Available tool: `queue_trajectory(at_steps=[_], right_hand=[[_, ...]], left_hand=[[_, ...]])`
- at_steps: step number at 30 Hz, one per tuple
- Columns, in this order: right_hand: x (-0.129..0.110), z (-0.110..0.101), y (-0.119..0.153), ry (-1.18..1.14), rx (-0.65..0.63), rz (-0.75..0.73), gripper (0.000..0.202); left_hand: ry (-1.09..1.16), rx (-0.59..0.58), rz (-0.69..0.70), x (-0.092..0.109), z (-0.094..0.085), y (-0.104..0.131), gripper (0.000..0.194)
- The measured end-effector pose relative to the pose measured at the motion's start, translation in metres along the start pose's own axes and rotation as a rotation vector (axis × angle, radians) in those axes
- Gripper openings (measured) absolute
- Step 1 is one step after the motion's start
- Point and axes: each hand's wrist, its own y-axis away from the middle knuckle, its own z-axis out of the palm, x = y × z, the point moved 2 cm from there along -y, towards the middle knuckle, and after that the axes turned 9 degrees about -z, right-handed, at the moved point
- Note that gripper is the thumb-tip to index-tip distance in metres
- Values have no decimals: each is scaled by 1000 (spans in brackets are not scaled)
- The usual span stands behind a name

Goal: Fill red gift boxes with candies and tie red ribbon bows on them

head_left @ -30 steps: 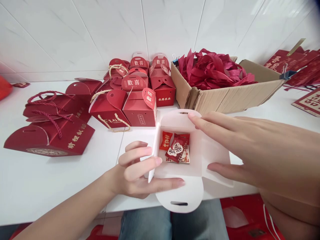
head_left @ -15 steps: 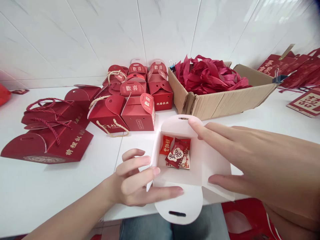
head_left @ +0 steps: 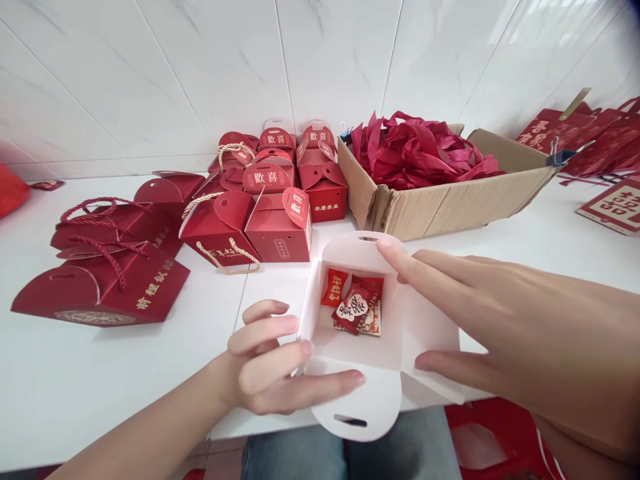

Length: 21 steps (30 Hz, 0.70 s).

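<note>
A small box with a white inside [head_left: 365,352] stands before me at the table's front edge, its flaps spread outward. Inside lie a dark red sweet packet [head_left: 359,305], an orange-red one [head_left: 333,288] and a patterned one [head_left: 372,323] partly beneath. My left hand [head_left: 267,367] is open at the box's left side, fingertips at that wall and one digit lying across the near flap [head_left: 370,407]. My right hand [head_left: 485,313] is open with fingers apart over the right flap [head_left: 433,320]; its index fingertip touches the slotted far flap [head_left: 360,249].
Closed red gift boxes [head_left: 280,230], some with rope handles, stand behind and to the left. A cardboard box [head_left: 450,203] heaped with red ribbons [head_left: 420,153] stands at the back, binder clips on its edge. Red bags [head_left: 595,143] lie at far right. A tiled wall [head_left: 225,73] closes the back.
The near flap has tilted up slightly, with my left hand still against it. Both hands keep nearly the same pose. The view has shifted a little.
</note>
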Motion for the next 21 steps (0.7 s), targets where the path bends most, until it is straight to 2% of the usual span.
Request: queue_trajectory(at_steps=[3,6,10,13,14,16,19,21], right_hand=[[-6,-2,-4,-3,25,23,72],[-10,-3,-7,-20,73,36,67],[-8,-2,-2,-90,72,39,65],[-2,-5,-2,-167,23,70,76],[1,-7,-5,-218,1,74,79],[6,-13,-15,-380,-73,34,78],[12,-20,-33,-610,-181,-96,61],[16,-22,-41,-645,-195,-142,51]], left_hand=[[0,68,124,-9,2,11,25],[32,107,147,-6,3,10,24],[63,186,291,11,0,-3,21],[81,236,443,28,-10,-19,15],[108,226,452,32,-15,-25,13],[204,172,376,38,-25,-37,11],[326,91,240,42,-36,-50,14],[338,72,214,43,-39,-53,17]])
